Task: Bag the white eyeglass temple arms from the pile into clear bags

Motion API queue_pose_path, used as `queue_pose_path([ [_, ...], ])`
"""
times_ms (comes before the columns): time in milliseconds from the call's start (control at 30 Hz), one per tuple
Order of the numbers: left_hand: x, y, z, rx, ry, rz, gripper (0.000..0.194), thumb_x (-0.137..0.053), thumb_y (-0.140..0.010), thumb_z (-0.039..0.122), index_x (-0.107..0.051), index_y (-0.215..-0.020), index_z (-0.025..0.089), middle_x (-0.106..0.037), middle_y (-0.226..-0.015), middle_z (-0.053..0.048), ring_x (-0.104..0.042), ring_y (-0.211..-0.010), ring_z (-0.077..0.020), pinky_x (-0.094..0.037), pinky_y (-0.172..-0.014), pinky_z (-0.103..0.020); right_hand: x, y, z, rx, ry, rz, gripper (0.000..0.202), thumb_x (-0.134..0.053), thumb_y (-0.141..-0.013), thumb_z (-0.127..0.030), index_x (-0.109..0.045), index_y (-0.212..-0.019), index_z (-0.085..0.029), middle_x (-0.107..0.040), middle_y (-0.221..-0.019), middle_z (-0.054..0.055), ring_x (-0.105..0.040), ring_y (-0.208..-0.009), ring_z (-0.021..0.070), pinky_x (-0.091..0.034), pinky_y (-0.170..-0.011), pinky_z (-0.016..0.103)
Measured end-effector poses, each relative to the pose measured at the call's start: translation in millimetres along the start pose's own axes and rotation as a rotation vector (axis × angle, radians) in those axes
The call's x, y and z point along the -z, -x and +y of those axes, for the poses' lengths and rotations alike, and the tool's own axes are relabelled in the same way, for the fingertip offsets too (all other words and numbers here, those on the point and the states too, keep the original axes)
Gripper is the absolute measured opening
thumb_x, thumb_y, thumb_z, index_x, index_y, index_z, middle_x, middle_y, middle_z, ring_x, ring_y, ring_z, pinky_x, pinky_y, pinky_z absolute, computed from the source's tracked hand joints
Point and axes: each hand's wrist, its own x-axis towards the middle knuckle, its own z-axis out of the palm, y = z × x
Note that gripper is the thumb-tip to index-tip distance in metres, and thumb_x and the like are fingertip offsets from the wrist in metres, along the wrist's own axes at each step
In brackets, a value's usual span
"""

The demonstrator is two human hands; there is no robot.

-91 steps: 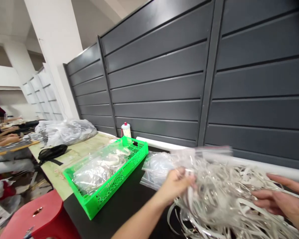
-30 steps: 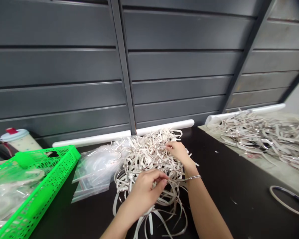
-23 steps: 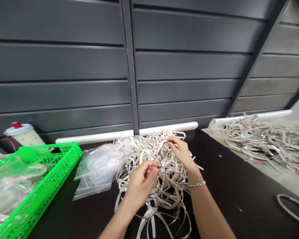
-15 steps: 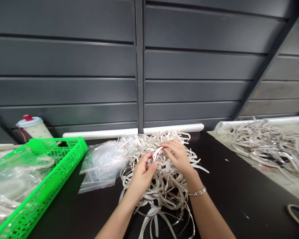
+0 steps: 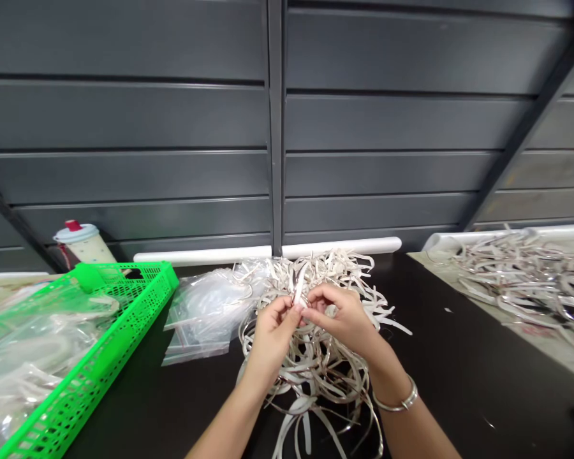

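Between my two hands I hold a pale strip (image 5: 300, 288), its upper end standing up above my fingers. My left hand (image 5: 276, 325) pinches its lower part between thumb and fingers. Right beside it, my right hand (image 5: 340, 313) has thumb and fingers closed at the same spot, the fingertips of both hands nearly touching. Under and around the hands lies a tangled pile of whitish, shiny-edged strips (image 5: 332, 376) on the black table (image 5: 440, 389). The hands hide part of the pile. A metal bangle circles my right wrist.
Left of the pile lie clear plastic bags (image 5: 205, 319). A green perforated basket (image 5: 119, 344) at the left holds filled bags. Behind it stands a bottle with a red-topped lid (image 5: 83, 242). More strips (image 5: 536, 274) are heaped at right. White rolls (image 5: 205, 255) run along the grey panel wall.
My hands have come together at the strip, which has turned from slanted to nearly upright. My right hand has lowered its fingers to the left fingertips. The view has shifted slightly left.
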Motion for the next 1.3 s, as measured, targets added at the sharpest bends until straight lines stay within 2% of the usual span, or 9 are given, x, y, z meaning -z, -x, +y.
queue_pose_path([
  [233, 10.8, 0, 7, -0.022, 0.07, 0.139, 0.02, -0.068, -0.077, 0.037, -0.068, -0.076, 0.016, -0.061, -0.069, 0.001, -0.053, -0.067, -0.0125, -0.04, -0.066, -0.023, 15, 2, 2, -0.222, -0.42, 0.266, 0.017, -0.061, -0.083, -0.035, -0.054, -0.079, -0.02, -0.061, -0.063, -0.002, -0.04, -0.039, 0.0064, -0.03, -0.038, 0.02],
  [433, 15.7, 0, 16, -0.04, 0.16, 0.167, 0.025, -0.072, -0.073, 0.041, -0.069, -0.071, 0.016, -0.067, -0.072, -0.003, -0.057, -0.072, -0.015, -0.043, -0.073, -0.025, 29, 0, 3, -0.291, -0.684, 0.443, 0.026, -0.065, -0.076, -0.041, -0.051, -0.082, -0.021, -0.062, -0.063, 0.0, -0.046, -0.038, 0.0069, -0.033, -0.036, 0.019],
  [667, 18.6, -2, 17, -0.06, 0.221, 0.135, 0.022, -0.074, -0.072, 0.038, -0.069, -0.071, 0.017, -0.067, -0.072, -0.001, -0.059, -0.072, -0.013, -0.044, -0.074, -0.023, 37, 3, 0, -0.248, -0.628, 0.412, 0.028, -0.065, -0.075, -0.044, -0.053, -0.087, -0.021, -0.063, -0.062, -0.001, -0.048, -0.038, 0.0085, -0.038, -0.038, 0.021],
  [800, 18.8, -2, 18, -0.069, 0.238, 0.139, 0.019, -0.073, -0.073, 0.035, -0.069, -0.071, 0.017, -0.067, -0.074, 0.0, -0.059, -0.073, -0.0117, -0.044, -0.074, -0.021, 47, 3, 24, -0.278, -0.128, 0.448, 0.024, -0.061, -0.078, -0.04, -0.059, -0.09, -0.019, -0.065, -0.067, 0.001, -0.052, -0.044, 0.012, -0.043, -0.048, 0.026],
  [900, 18.2, -2, 18, -0.079, 0.244, 0.143, 0.017, -0.073, -0.073, 0.035, -0.069, -0.073, 0.018, -0.068, -0.074, 0.001, -0.059, -0.072, -0.0112, -0.044, -0.073, -0.021, 50, 1, 47, -0.342, 0.339, 0.351, 0.018, -0.054, -0.08, -0.032, -0.064, -0.087, -0.018, -0.067, -0.071, 0.004, -0.058, -0.056, 0.0164, -0.044, -0.06, 0.029],
  [967, 17.5, -2, 18, -0.091, 0.239, 0.134, 0.017, -0.073, -0.074, 0.035, -0.069, -0.074, 0.018, -0.067, -0.074, 0.0, -0.059, -0.072, -0.0112, -0.044, -0.074, -0.021, 48, -1, 54, -0.346, 0.433, 0.265, 0.016, -0.053, -0.079, -0.026, -0.066, -0.085, -0.019, -0.068, -0.078, 0.005, -0.06, -0.065, 0.018, -0.044, -0.066, 0.029],
  [1067, 16.9, -2, 17, -0.099, 0.233, 0.127, 0.017, -0.072, -0.074, 0.034, -0.07, -0.074, 0.017, -0.067, -0.072, 0.0, -0.059, -0.071, -0.0116, -0.045, -0.073, -0.022, 41, -2, 45, -0.315, 0.377, 0.19, 0.016, -0.054, -0.079, -0.027, -0.067, -0.086, -0.02, -0.068, -0.081, 0.002, -0.057, -0.061, 0.0148, -0.043, -0.065, 0.027],
  [1167, 16.9, -1, 19, -0.105, 0.244, 0.121, 0.015, -0.072, -0.075, 0.032, -0.07, -0.075, 0.018, -0.067, -0.071, 0.0, -0.06, -0.07, -0.0111, -0.045, -0.073, -0.021, 32, 4, 19, -0.257, 0.254, 0.078, 0.016, -0.053, -0.082, -0.029, -0.066, -0.081, -0.019, -0.063, -0.065, -0.001, -0.049, -0.049, 0.0109, -0.039, -0.054, 0.024],
  [1300, 16.4, 2, 24, -0.147, 0.268, 0.121, 0.011, -0.07, -0.077, 0.029, -0.07, -0.075, 0.018, -0.067, -0.071, 0.001, -0.06, -0.07, -0.0103, -0.046, -0.072, -0.021, 16, 30, -14, -0.098, 0.194, -0.288, 0.02, -0.049, -0.086, -0.019, -0.064, -0.074, -0.02, -0.06, -0.062, -0.002, -0.053, -0.055, 0.0107, -0.039, -0.056, 0.023],
])
